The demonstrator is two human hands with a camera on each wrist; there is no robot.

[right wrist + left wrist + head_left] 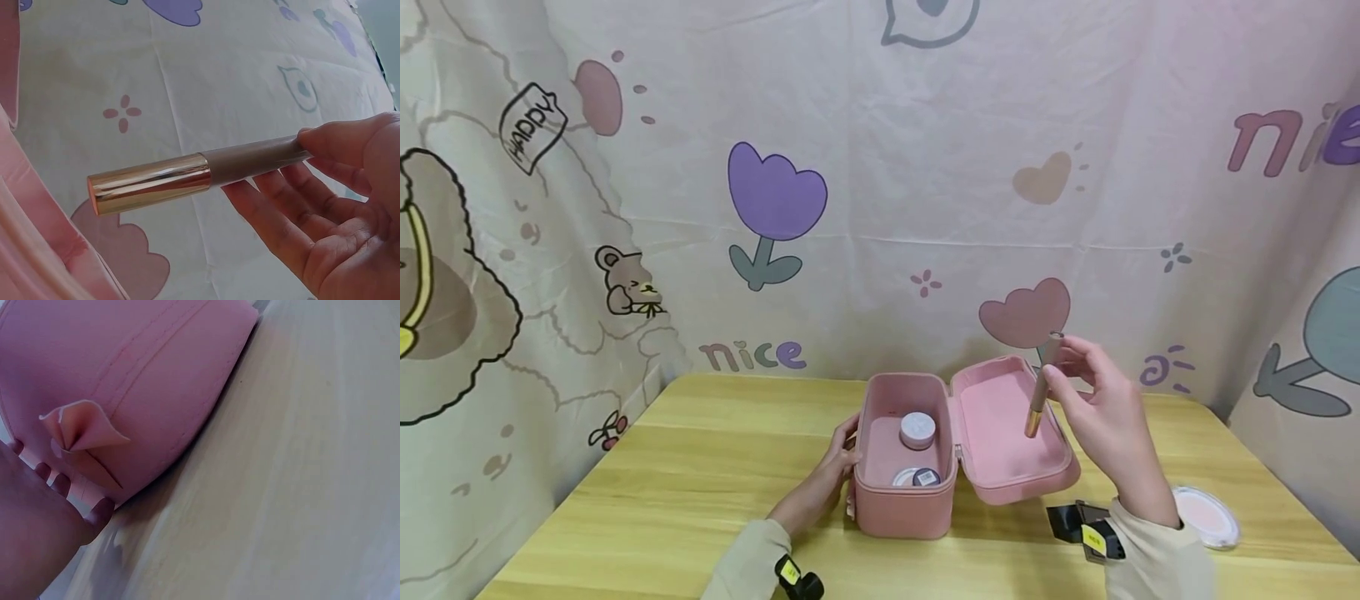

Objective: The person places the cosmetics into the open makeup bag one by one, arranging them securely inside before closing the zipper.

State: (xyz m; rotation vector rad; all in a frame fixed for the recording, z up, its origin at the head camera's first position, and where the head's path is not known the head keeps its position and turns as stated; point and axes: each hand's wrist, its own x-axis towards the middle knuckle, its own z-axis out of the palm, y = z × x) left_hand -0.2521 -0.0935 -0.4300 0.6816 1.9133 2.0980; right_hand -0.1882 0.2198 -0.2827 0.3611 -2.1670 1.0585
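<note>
Your right grip [1105,421] pinches the taupe tube [201,170] between thumb and fingers at its taupe part; in the head view it hangs in the air in front of the open lid [996,417], gold end [150,183] downward. Expect it to be light and stiff, with that glossy gold likely slippery, so the taupe barrel is your better hold. Your left grip [826,471] lies against the side of the pink case [902,512] on the table [700,467], fingers relaxed rather than clenched. The case probably gives a little under pressure; steady it low on the wall.

You see no brand on the tube. The label on the small dark round item [927,477] inside the case is too small to read. The cloth [880,292] behind says "HAPPY" and "nice".
</note>
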